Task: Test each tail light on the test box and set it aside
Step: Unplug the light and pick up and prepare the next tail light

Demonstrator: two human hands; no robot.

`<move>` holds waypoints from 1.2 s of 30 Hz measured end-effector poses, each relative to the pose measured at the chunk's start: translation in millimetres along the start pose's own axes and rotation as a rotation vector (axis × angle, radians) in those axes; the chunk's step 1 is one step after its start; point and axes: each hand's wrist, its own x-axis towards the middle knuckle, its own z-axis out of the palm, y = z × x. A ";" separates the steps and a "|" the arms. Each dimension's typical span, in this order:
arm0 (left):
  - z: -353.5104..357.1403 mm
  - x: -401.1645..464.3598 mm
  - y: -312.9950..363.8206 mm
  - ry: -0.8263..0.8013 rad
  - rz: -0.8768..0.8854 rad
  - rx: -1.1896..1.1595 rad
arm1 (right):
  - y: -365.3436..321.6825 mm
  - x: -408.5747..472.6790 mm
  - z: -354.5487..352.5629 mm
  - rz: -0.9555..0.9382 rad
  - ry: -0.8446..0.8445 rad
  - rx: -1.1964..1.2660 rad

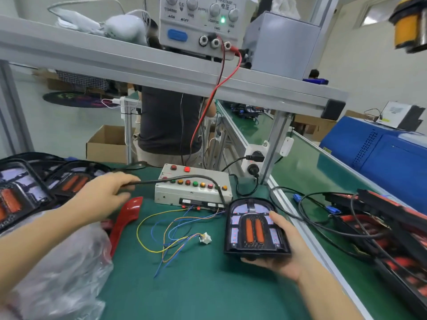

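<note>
Green mat [196,285] | right hand [284,255] grips tail light [254,229] — left hand [101,195] pinches black cable [184,177]

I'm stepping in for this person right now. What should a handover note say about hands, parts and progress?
Left hand pinches the black cable of the tail light. Right hand holds that light face up on the green mat, in front of the test box. The white connector on the box's coloured wires lies loose. More lights lie at far left and right. This light's test looks unfinished; then set it aside.
</note>
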 end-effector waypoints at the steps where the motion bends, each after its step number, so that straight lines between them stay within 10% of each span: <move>1: -0.2 -1.3 -3.6 0.008 -0.009 0.025 | -0.3 1.1 -2.0 0.002 0.016 -0.040; 7: -1.0 -5.2 -21.9 -0.098 -0.068 -0.057 | -3.6 4.5 1.7 0.020 0.129 -0.283; 13: -13.6 2.1 -27.2 -0.264 -0.352 -0.811 | -16.0 9.0 4.8 -0.169 0.312 -0.880; 26: 43.6 34.2 -13.4 -0.262 -0.222 0.540 | -2.0 10.1 14.0 -0.299 0.496 -1.368; 36: 54.3 26.5 -9.5 -0.186 -0.310 0.503 | -0.6 6.3 27.9 -0.313 0.489 -1.527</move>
